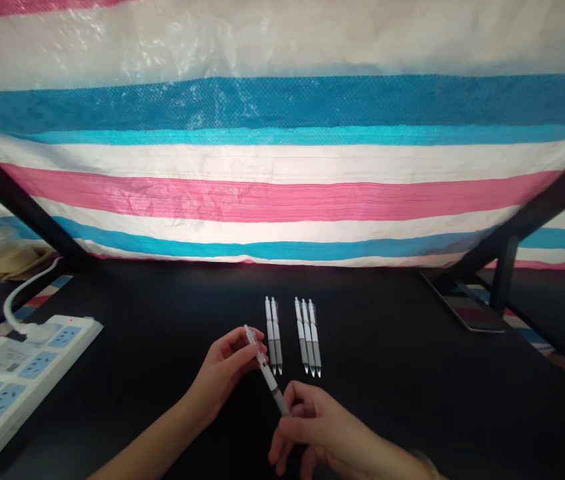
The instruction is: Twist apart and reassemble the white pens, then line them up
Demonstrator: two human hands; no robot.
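A white pen with a grey grip (270, 379) slants between my two hands above the black table. My left hand (225, 367) pinches its upper, clip end between thumb and fingers. At the lower end, the thumb and index finger of my right hand (315, 423) close around the grey grip and hide the tip. Just beyond my hands lie similar pens, all with their tips toward me: a pair of pens (272, 333) on the left and a group of three pens (308, 337) on the right.
A white power strip (37, 373) with a plugged-in cable lies at the left. Toward the right rests a dark phone-like device (462, 303) beside a black slanted bar (537, 200). Another black bar (22, 200) slants at the left. Striped sheeting (282, 200) hangs behind the table (387, 413).
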